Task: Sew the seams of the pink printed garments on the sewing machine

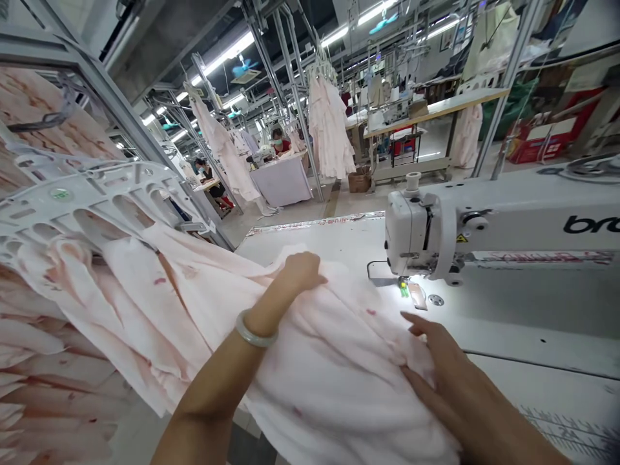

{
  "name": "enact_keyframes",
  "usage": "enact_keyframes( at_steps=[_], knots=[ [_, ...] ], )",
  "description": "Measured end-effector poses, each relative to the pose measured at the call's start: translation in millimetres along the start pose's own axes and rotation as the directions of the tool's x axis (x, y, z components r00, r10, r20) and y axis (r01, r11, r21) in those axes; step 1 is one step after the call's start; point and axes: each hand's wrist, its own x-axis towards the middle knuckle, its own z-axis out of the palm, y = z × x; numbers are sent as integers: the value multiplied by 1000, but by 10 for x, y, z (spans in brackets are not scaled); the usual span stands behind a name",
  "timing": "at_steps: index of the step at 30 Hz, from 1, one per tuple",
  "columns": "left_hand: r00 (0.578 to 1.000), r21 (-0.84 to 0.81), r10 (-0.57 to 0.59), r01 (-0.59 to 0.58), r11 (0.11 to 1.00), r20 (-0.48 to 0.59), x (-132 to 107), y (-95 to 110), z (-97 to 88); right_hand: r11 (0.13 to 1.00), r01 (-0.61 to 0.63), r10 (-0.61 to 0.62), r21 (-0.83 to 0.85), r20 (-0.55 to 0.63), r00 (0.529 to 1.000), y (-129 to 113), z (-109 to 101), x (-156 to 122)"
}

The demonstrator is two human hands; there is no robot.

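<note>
A pale pink garment (339,361) with small red marks lies across the front of the sewing table and trails left toward a white hanger rack. My left hand (303,270), a pale bangle on its wrist, is closed on the upper part of the cloth. At the garment's right edge, my right hand (438,361) has its index finger and thumb spread apart, with cloth between them; its other fingers are partly hidden. Just beyond my right hand stands a white sewing machine (416,226), its lamp lighting the needle area.
White hangers (97,200) carrying several pink pieces crowd the left side, beside a metal post (126,110). The machine's white table (508,323) stretches right. Farther off are other workstations, a hanging pink garment (332,126) and a seated person (279,142).
</note>
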Motion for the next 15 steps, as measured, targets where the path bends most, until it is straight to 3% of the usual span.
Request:
enact_keyframes(
  at_steps=[2, 4, 6, 7, 9, 11, 15],
  knots=[
    [997, -5, 70, -70, 998, 31, -18, 100, 150, 932, 215, -247, -292, -74, 966, 83, 4, -20],
    [984, -31, 169, -168, 985, 46, -8, 227, 238, 780, 397, -468, -483, -31, 883, 50, -25, -18],
    [959, -81, 272, -266, 961, 81, 36, 356, 299, 635, 515, -585, -575, 78, 807, -35, -61, 7],
    [944, -108, 312, -301, 948, 106, 69, 413, 332, 601, 538, -594, -592, 119, 795, -72, -73, 22],
    [924, -152, 350, -328, 932, 156, 140, 491, 417, 617, 511, -563, -598, 119, 818, -105, -79, 44],
    [920, -188, 344, -310, 932, 187, 204, 508, 514, 689, 441, -505, -576, 55, 861, -82, -70, 46],
    [932, -288, 308, -247, 925, 192, 257, 370, 604, 799, 353, -411, -487, -14, 912, -23, -57, 2]
  ],
)
